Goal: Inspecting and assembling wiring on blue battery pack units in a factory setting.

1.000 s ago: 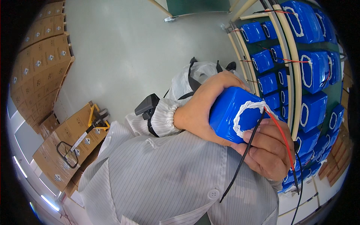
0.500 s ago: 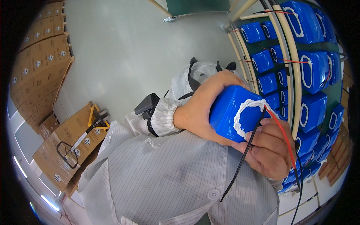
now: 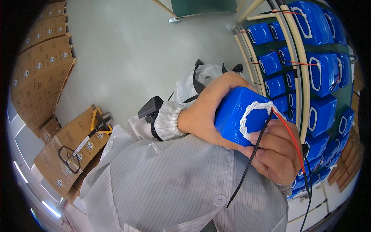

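A blue-wrapped battery pack [image 3: 236, 110] is tilted in front of my chest, its end face turned up. My left hand [image 3: 210, 112] is closed around its side, fingers over the far edge and thumb along the near one. A ring of white sealant [image 3: 244, 120] runs round the end face. A black wire [image 3: 251, 158] and a red wire [image 3: 290, 133] come out at the ring's right. My right hand [image 3: 276, 156] is curled at the pack's near right edge, one fingertip touching the white ring. Whatever its fingers may pinch is hidden. The red wire lies across its knuckles.
On my right stands a rack with cream tube posts [image 3: 305, 85], holding several similar blue packs [image 3: 324, 73] with white rings and wires. Stacked cartons [image 3: 42, 69] and a yellow-and-black pallet truck [image 3: 98, 121] are at the left. A green-topped table [image 3: 203, 7] stands ahead.
The pack and both hands have shifted very slightly left. A right fingertip has moved a little further up onto the white ring. My left hand keeps its grip.
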Demonstrator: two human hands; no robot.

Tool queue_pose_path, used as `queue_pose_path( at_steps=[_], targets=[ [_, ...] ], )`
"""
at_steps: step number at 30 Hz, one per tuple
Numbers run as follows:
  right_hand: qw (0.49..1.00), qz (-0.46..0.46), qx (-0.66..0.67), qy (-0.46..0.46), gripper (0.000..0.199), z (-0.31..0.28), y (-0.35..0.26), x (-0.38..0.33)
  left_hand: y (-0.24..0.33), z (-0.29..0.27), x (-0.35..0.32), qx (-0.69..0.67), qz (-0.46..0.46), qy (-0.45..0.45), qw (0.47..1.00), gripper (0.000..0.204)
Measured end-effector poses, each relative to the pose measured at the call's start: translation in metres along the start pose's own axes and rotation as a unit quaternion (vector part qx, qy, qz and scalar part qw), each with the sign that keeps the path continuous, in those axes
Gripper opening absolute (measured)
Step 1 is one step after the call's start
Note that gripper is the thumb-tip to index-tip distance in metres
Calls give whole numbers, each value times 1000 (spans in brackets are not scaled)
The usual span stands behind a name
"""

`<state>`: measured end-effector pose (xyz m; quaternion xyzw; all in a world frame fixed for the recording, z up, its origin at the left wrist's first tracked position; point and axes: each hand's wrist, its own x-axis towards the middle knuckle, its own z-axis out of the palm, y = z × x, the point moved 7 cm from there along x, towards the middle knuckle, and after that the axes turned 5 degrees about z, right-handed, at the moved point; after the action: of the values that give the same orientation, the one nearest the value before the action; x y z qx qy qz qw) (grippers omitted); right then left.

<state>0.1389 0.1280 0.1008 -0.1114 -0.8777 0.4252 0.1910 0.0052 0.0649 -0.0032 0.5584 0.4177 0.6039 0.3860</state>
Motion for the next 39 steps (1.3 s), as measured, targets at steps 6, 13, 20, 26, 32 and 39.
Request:
queue_pose_path(
  at_steps=[6, 13, 20, 26, 32, 39],
  targets=[
    [1000, -2, 8, 1, 56, -2, 2, -2, 2, 0, 2, 11, 1, -1, 1000, 110],
    [1000, -4, -9, -17, 56, 0, 3, -4, 1, 1, -1, 8, 4, 7, 1000, 110],
    [1000, 3, 2, -20, 54, 2, 0, -4, 3, 1, -2, 15, 10, 3, 1000, 110],
    [1000, 0, 3, -2, 54, 7, -3, -3, 6, -2, -4, 20, 14, 0, 1000, 110],
    [1000, -9, 6, -10, 54, 17, -8, 4, 10, -12, -15, 21, 6, 17, 1000, 110],
    [999, -35, 5, -16, 52, 35, -17, 17, 16, -31, -36, 26, 11, 50, 998, 109]
  ],
)
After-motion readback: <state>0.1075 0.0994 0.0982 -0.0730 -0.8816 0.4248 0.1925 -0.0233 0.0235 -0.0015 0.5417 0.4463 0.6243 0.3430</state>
